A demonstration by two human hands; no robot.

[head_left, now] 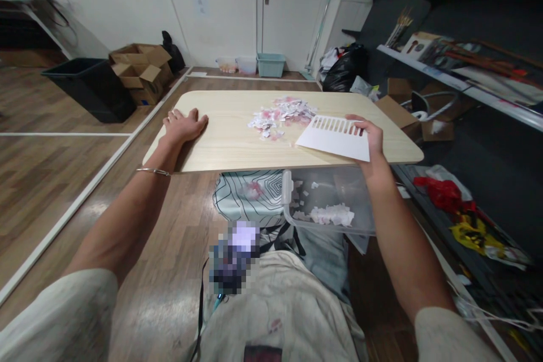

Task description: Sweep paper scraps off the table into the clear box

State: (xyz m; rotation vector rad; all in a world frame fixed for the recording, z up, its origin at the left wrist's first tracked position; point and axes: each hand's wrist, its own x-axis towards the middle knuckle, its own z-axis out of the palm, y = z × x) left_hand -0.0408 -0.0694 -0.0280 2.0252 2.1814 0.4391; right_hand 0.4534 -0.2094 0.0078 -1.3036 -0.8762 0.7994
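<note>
My right hand (pixel 371 134) grips the right end of a white slotted scraper-like sheet (pixel 335 144), which has a row of narrow openings along its far side. Its left corner comes close to a heap of small white and pink paper scraps (pixel 288 112) on the pale wooden table (pixel 224 150). At the table's left end, my left hand (pixel 184 126) rests with its fingers spread and nothing in it. Below the near edge, a clear plastic bin (pixel 305 212) over my lap holds more white paper scraps (pixel 333 215).
A black bin (pixel 91 87) and cardboard boxes (pixel 142 70) stand on the floor at left. Beyond the table are a teal tub (pixel 270 65) and a black bag (pixel 347 68). Shelving (pixel 458 79) runs along the right side, with an open carton (pixel 399 116) beside it.
</note>
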